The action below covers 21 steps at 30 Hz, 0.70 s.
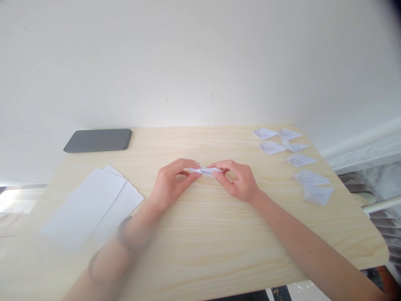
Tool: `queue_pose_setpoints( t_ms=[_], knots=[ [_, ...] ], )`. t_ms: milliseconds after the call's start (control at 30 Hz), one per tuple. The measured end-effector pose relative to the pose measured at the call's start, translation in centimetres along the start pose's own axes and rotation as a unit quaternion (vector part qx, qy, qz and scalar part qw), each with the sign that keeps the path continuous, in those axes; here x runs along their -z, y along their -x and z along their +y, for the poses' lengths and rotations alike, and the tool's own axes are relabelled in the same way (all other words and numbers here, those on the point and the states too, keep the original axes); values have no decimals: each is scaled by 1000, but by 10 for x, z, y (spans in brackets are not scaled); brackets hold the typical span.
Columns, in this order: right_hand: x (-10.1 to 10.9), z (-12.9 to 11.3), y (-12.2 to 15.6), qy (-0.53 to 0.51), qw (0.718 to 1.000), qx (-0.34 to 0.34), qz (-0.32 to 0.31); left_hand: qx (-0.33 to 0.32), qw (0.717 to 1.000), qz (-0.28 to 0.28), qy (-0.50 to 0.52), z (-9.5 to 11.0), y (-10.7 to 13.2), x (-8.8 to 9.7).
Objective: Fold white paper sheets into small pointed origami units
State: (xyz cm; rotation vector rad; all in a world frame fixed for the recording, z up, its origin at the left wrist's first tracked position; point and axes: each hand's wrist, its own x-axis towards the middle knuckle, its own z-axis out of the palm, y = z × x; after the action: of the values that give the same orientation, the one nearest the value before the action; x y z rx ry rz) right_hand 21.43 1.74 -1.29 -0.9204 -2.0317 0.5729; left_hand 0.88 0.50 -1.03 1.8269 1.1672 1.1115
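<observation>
A small folded piece of white paper (206, 170) is held just above the middle of a light wooden table (203, 242). My left hand (171, 184) pinches its left end between thumb and fingers. At the other end, my right hand (239, 180) pinches it the same way. Both hands are closed on the paper and nearly meet over it.
Flat white sheets (90, 207) lie overlapped at the left of the table. A grey phone (98, 140) rests face down at the back left. Several folded white paper shapes (297, 161) are scattered at the back right. A white wall stands behind the table.
</observation>
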Motion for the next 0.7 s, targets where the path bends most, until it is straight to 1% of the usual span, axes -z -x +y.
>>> queue_pose_setpoints(
  t_ms=[100, 200, 333, 400, 567, 700],
  knots=[
    [1, 0, 1, 8, 1000, 0, 3, -54, 997, -6, -52, 0, 0, 1],
    [1, 1, 1, 8, 1000, 21, -1, -69, 995, -9, -75, 0, 0, 3],
    [1, 1, -1, 19, 996, 82, 5, -51, 995, 2, -83, 1, 0, 3],
    [0, 0, -2, 28, 995, 94, 6, -32, 997, 10, -68, 1, 0, 3],
    [0, -1, -2, 28, 996, 86, 6, 29, 999, 24, 16, 3, 1, 1],
    [-1, 1, -1, 25, 997, 74, 13, 22, 999, 23, -14, 3, 1, 1]
  ],
)
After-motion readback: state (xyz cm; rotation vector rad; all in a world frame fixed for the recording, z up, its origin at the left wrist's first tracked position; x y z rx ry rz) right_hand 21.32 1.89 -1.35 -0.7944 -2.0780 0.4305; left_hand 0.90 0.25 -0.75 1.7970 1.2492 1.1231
